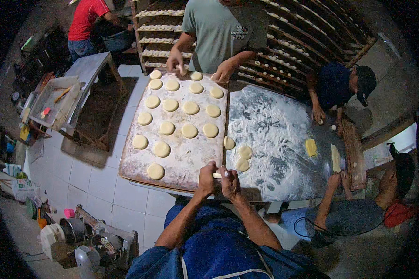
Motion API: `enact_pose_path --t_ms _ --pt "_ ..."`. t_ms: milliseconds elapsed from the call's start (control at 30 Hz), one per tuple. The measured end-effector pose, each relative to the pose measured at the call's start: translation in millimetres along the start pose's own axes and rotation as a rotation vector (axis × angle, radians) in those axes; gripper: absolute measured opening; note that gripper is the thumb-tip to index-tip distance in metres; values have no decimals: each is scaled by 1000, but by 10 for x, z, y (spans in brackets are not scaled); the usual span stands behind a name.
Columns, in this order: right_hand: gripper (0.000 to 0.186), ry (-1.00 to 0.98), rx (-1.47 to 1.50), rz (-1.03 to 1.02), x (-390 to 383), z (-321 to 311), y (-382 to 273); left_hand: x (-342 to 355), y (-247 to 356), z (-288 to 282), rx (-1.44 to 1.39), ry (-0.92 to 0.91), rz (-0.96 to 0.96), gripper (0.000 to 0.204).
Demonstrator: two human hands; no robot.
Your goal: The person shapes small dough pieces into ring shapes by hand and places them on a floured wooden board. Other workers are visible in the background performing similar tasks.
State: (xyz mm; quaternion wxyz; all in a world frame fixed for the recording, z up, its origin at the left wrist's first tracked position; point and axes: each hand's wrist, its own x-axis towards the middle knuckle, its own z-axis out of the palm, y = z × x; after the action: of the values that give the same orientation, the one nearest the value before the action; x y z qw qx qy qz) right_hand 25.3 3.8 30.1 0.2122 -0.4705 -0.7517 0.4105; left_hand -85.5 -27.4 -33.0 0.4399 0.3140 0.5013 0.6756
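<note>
My left hand (206,179) and my right hand (229,183) are close together at the near right edge of the wooden board (198,156), their fingers closed on a small pale piece of dough (216,176) held between them. Several flat dough rounds (155,171) lie spread over the flour-dusted board. To its right, a floured metal table (274,144) holds three more pale rounds (244,152) just beyond my hands, with a yellow piece (310,148) farther right.
A co-worker (209,42) handles the board's far edge. Two others (340,88) (358,211) work at the right, one in red (86,18) at back left. Racks of trays (288,42) stand behind. A side table (86,67) is left, machinery (102,242) at lower left.
</note>
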Motion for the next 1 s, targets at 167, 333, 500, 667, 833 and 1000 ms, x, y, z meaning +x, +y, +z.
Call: enact_pose_path --t_ms 167,333,500,667,833,1000 --pt "57 -177 204 339 16 108 -161 -85 725 45 -56 75 -216 26" --pt "57 -48 273 17 20 397 -124 -29 199 -245 -731 304 -235 32" --pt "55 -74 76 -145 31 513 -64 -125 708 -409 222 48 -129 34" --pt "58 -68 285 5 21 672 -237 -46 312 -677 -346 188 -186 35" --pt "61 0 26 49 -21 604 -556 -84 469 -664 442 83 119 34" --pt "56 -39 236 187 17 683 -185 -32 335 -665 -217 125 -268 32"
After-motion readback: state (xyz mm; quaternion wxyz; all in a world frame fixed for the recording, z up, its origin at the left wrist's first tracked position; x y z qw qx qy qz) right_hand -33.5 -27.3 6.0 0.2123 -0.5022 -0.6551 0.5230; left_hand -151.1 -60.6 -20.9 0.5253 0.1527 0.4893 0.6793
